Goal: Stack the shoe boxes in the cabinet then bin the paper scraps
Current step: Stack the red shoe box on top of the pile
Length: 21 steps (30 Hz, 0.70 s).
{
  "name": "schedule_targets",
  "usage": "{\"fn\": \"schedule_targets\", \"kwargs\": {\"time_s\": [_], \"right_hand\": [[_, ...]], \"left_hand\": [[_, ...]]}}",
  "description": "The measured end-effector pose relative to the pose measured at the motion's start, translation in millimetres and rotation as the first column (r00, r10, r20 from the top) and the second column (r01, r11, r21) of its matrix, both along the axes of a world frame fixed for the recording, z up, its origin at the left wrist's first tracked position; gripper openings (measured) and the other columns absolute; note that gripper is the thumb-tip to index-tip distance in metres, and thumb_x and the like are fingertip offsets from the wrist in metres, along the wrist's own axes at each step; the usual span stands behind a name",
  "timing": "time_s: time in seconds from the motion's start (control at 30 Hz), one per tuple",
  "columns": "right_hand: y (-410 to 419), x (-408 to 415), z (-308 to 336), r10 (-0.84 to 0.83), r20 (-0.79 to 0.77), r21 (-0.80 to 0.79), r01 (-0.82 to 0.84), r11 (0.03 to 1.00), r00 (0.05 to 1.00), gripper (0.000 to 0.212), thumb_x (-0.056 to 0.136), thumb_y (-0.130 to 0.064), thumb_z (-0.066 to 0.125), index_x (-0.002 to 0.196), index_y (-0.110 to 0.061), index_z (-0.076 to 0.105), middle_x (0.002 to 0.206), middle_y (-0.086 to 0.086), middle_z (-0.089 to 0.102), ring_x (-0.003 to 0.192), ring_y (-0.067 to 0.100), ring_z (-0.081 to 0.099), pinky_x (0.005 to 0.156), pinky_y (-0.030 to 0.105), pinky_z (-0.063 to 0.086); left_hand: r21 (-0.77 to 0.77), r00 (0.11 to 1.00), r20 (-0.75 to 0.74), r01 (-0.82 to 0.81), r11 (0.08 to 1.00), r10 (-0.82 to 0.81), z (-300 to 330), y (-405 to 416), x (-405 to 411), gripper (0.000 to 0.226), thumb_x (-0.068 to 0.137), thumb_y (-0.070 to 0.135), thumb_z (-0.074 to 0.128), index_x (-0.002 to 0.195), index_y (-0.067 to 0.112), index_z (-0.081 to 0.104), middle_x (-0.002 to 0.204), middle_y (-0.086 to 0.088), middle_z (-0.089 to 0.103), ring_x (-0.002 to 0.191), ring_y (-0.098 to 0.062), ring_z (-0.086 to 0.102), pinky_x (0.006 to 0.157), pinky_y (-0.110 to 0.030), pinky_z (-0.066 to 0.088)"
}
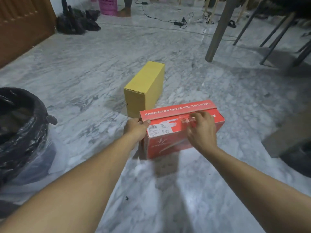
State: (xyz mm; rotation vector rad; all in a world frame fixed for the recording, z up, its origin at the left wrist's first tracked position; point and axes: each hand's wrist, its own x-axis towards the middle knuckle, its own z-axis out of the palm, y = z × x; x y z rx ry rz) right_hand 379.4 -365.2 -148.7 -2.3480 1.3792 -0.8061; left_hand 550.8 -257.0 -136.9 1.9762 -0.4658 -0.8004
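A red shoe box [170,138] with white lettering stands on its long side on the marble floor, close in front of me. My left hand [136,128] grips its upper left corner, thumb on top. My right hand [200,130] lies over the box's front face near the lid edge, fingers curled and touching it. Just behind the red box stands a plain yellow cardboard box [144,88], upright on its side and untouched. A bin lined with a black plastic bag [18,132] sits at the left edge. No cabinet or paper scraps are visible.
A wooden door [21,26] is at the far left. Dark bags [75,21] lie beside it, with a pink basket [107,5] and a person's foot behind. Cables [181,22] trail across the far floor. Table and chair legs [220,29] stand at right, a grey block [289,135] nearer.
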Motion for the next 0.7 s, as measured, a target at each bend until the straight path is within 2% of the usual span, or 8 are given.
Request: {"fn": "schedule_targets", "kwargs": {"time_s": [0.1,0.17,0.23,0.33,0.47,0.53,0.6,0.7], "right_hand": [[-40,-21,9,-0.236,-0.132,0.203,0.26,0.944,0.963,0.063,0.078,-0.034,0.071,0.134,-0.015,0.05,0.147,0.015,0.038,0.135,0.036,0.034,0.109,0.05,0.031],[-52,-33,17,-0.245,-0.067,0.381,0.252,0.89,0.967,0.084,0.063,-0.046,0.08,0.134,-0.018,0.047,0.142,0.013,0.046,0.133,0.035,0.041,0.107,0.051,0.036],[-59,-41,25,-0.226,-0.047,0.485,0.22,0.846,0.973,0.103,0.058,-0.042,0.088,0.144,-0.016,0.036,0.141,0.011,0.05,0.13,0.034,0.046,0.106,0.048,0.041],[-63,-51,37,-0.183,-0.136,0.608,0.228,0.761,0.974,0.128,0.058,-0.028,0.094,0.154,-0.025,0.01,0.15,0.007,0.039,0.133,0.034,0.043,0.098,0.05,0.043],[-51,-63,37,-0.058,-0.14,0.747,0.143,0.649,0.989,0.123,0.053,-0.022,0.096,0.15,-0.033,0.02,0.144,0.001,0.045,0.13,0.034,0.045,0.098,0.064,0.041],[-40,-67,31,-0.042,-0.064,0.758,0.076,0.647,0.997,0.116,0.054,-0.017,0.095,0.146,-0.035,0.027,0.133,0.0,0.053,0.122,0.033,0.052,0.092,0.062,0.046],[-29,-69,27,-0.065,0.008,0.737,0.038,0.675,0.998,0.11,0.055,-0.015,0.094,0.143,-0.034,0.03,0.124,0.002,0.058,0.11,0.031,0.059,0.087,0.057,0.051],[-14,-64,40,-0.121,0.075,0.7,0.034,0.714,0.99,0.092,0.058,-0.028,0.091,0.134,-0.03,0.039,0.114,0.005,0.062,0.097,0.029,0.064,0.079,0.055,0.054]], "left_hand": [[-0.033,1.0,-0.014,-0.002,0.999,0.002,-5,0,-2,0.029,0.095,0.031,0.059,0.118,0.017,0.066,0.119,-0.007,0.068,0.111,-0.032,0.061,0.072,-0.029,0.039],[-0.046,1.0,-0.027,-0.003,0.999,0.001,-6,1,-3,0.029,0.095,0.029,0.059,0.12,0.015,0.065,0.119,-0.008,0.068,0.107,-0.032,0.062,0.073,-0.029,0.04],[-0.059,0.999,-0.047,-0.006,0.998,0.003,-7,2,-4,0.03,0.095,0.027,0.059,0.123,0.015,0.064,0.12,-0.006,0.067,0.098,-0.027,0.06,0.08,-0.032,0.047],[-0.066,0.995,-0.101,-0.03,0.997,0.024,-7,7,-1,0.028,0.097,0.02,0.058,0.124,0.017,0.064,0.118,-0.005,0.066,0.093,-0.021,0.058,0.093,-0.041,0.052],[-0.061,0.987,-0.157,-0.05,0.997,0.04,-8,27,12,0.034,0.095,0.012,0.059,0.126,0.026,0.062,0.121,-0.007,0.067,0.105,-0.027,0.065,0.095,-0.05,0.052],[-0.057,0.99,-0.141,-0.029,0.998,0.021,-6,38,15,0.045,0.093,0.006,0.06,0.127,0.035,0.055,0.126,-0.007,0.064,0.108,-0.028,0.064,0.093,-0.05,0.053],[-0.072,0.986,-0.165,-0.012,0.997,0.0,1,49,9,0.057,0.09,-0.005,0.056,0.122,0.041,0.051,0.114,-0.006,0.067,0.097,-0.027,0.067,0.081,-0.044,0.057],[-0.101,0.975,-0.216,-0.074,0.992,0.051,15,67,4,0.068,0.081,-0.01,0.056,0.129,0.036,0.049,0.106,-0.006,0.068,0.081,-0.025,0.068,0.064,-0.036,0.055]]}}
